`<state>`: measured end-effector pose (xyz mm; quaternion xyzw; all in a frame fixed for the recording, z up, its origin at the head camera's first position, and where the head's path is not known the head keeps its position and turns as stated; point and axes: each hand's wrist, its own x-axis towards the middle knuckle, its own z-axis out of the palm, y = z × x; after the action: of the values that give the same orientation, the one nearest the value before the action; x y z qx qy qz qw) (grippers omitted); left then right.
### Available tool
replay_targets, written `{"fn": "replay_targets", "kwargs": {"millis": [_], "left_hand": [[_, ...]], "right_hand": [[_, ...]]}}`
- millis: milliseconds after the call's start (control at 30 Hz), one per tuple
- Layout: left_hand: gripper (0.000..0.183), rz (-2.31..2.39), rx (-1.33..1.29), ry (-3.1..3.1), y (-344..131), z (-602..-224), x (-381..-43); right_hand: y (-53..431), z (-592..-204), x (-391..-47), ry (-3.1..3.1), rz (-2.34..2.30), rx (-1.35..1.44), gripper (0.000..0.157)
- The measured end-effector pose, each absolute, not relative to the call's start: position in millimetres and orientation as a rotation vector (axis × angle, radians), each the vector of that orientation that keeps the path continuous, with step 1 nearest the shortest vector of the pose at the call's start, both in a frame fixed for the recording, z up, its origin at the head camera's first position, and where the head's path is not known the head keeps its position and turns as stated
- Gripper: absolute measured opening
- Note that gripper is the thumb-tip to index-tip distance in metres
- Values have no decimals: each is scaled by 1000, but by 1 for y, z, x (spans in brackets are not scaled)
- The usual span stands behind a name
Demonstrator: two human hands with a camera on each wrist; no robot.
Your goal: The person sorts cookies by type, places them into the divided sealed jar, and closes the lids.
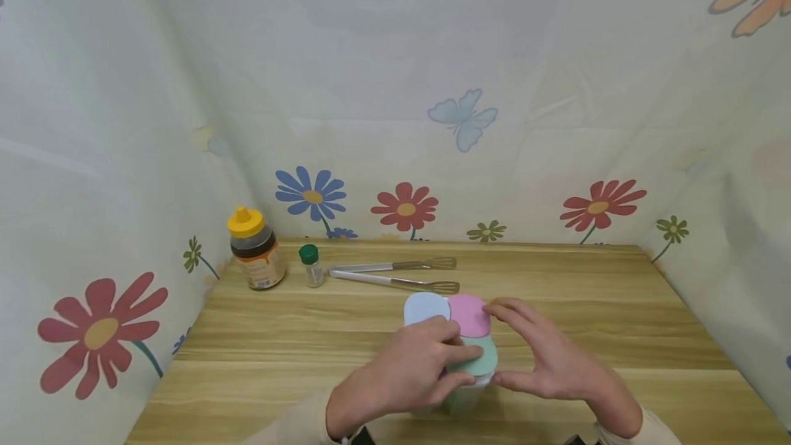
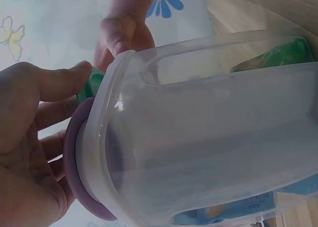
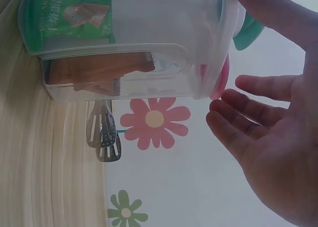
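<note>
A clear, divided storage container (image 2: 213,117) stands upright near the table's front, with pastel lids over its compartments. Light blue (image 1: 425,305), pink (image 1: 468,315) and green (image 1: 480,362) lids show in the head view; a purple lid (image 2: 72,162) appears in the left wrist view. My left hand (image 1: 410,362) lies over the lids, its index finger stretched across the green one. Beside the right side, my right hand (image 1: 546,356) has spread fingers, fingertips near the pink lid and thumb at the rim. Inside are a green packet (image 3: 44,18), brown packets (image 3: 99,70) and a blue packet (image 2: 243,207).
At the back left stands a squeeze bottle (image 1: 262,263) of dark syrup with a yellow cap. Next to it is a small green-capped spice jar (image 1: 314,272). Metal tongs (image 1: 371,277) with slotted ends lie behind the container. A flowered curtain (image 1: 346,122) surrounds the wooden table (image 1: 278,342).
</note>
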<state>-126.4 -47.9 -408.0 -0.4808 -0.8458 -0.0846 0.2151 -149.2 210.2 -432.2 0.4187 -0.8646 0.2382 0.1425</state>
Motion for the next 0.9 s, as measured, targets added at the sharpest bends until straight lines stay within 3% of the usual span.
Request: {"fn": "replay_targets", "kwargs": {"millis": [233,900], "left_hand": [[33,-11,-1336,-2327,-45,-408,-124],[35,233,-1408,-2140,-41,-407,-125]], "right_hand": [[208,-435,-150,-2465,649,1201,92],[210,-436,-151,-2494,688,1169,91]]}}
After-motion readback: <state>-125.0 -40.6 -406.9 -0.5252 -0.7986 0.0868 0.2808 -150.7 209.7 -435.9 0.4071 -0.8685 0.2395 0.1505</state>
